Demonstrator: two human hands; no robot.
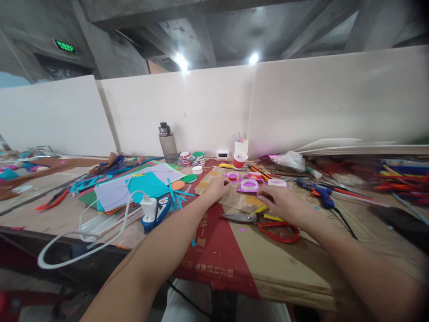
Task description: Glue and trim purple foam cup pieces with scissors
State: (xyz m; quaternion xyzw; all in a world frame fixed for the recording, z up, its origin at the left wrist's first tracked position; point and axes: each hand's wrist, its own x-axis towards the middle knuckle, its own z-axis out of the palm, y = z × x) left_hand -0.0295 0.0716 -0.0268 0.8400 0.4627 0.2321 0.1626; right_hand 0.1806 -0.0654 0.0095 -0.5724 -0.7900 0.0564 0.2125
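Note:
My left hand (217,188) rests at the left of a brown cardboard piece (231,200), its fingers drawn together; whatever may be between them is hidden. Beside its fingertips is a ring with a red inside (233,177) on purple sheet. My right hand (277,199) is loosely bent, fingers partly apart, near a white ring (250,184) standing on a purple square (241,189). Behind these sit another red-centred ring (255,175) and a white ring (277,182). Scissors (264,222) with red handles lie below my right hand, over a yellow-handled tool (272,217).
A blue glue gun (324,197) lies at right. Toward the back stand a bottle (168,144), a red and white cup (239,160) and a small clock (222,154). Coloured sheets (114,192), blue strips (174,197) and a power strip with a white charger (149,206) occupy the left.

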